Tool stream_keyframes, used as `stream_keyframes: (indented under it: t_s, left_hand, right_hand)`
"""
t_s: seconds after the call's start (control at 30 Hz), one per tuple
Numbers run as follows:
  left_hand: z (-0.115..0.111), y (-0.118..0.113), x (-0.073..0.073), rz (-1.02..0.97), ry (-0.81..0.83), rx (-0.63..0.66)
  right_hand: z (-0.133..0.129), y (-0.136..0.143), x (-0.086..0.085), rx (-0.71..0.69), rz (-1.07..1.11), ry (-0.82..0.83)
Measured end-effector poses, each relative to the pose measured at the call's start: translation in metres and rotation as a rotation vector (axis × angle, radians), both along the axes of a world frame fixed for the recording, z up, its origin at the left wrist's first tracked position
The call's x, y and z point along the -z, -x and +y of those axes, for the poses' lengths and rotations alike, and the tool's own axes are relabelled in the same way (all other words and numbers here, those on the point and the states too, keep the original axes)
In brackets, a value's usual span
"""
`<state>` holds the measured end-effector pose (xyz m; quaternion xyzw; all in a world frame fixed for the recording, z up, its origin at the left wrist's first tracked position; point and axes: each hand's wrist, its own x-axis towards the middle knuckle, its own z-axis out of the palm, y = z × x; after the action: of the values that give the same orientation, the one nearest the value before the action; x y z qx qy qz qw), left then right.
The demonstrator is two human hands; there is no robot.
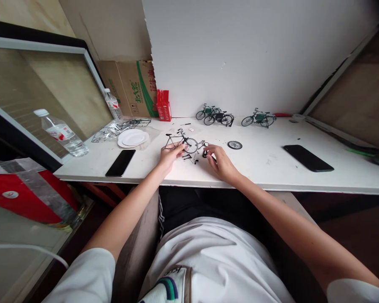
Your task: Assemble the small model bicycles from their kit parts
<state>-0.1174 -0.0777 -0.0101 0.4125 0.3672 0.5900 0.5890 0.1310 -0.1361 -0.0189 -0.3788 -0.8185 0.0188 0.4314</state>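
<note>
My left hand (171, 155) is closed on a small black model bicycle (177, 138), held just above the white table. The model has a front wheel, handlebar and saddle, and no rear wheel shows on it. To the right, my right hand (219, 160) is bent over small black parts (204, 154), fingers curled at the table top. Whether a part is pinched there is too small to tell. Several little loose pieces (194, 158) lie between the hands. A separate spoked wheel (235, 144) lies flat beyond my right hand.
Finished-looking model bicycles (217, 118) stand by the wall, another model bicycle (258, 118) to their right. Phones lie at left (121, 163) and right (308, 158). White discs (132, 138), bagged parts (121, 128), a red box (164, 105) and a water bottle (61, 132) occupy the left.
</note>
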Motion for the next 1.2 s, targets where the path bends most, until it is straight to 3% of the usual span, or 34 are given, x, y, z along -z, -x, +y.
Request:
stream_keyframes:
  t_s: [0.1, 0.4, 0.53, 0.67, 0.9, 1.2]
  left_hand:
    - [-0.001, -0.001, 0.000, 0.012, -0.008, 0.006]
    - [-0.003, -0.003, 0.001, 0.025, -0.033, 0.082]
    - [-0.013, -0.014, -0.002, -0.001, -0.016, 0.123]
    - [-0.026, -0.030, -0.002, -0.014, -0.025, 0.086]
    - [-0.029, -0.039, 0.004, 0.006, -0.031, 0.068]
    - [-0.029, -0.042, 0.007, 0.076, -0.052, 0.116]
  right_hand:
    - [-0.002, -0.001, 0.000, -0.017, 0.052, 0.038]
    - [0.000, -0.005, 0.000, -0.072, 0.038, -0.074]
    - [0.000, -0.005, 0.003, -0.045, 0.167, -0.069]
    - [-0.003, -0.005, 0.003, -0.011, 0.250, -0.087]
    - [-0.008, -0.004, -0.006, 0.058, 0.179, -0.090]
    - [-0.004, -0.007, -0.007, 0.011, 0.148, -0.129]
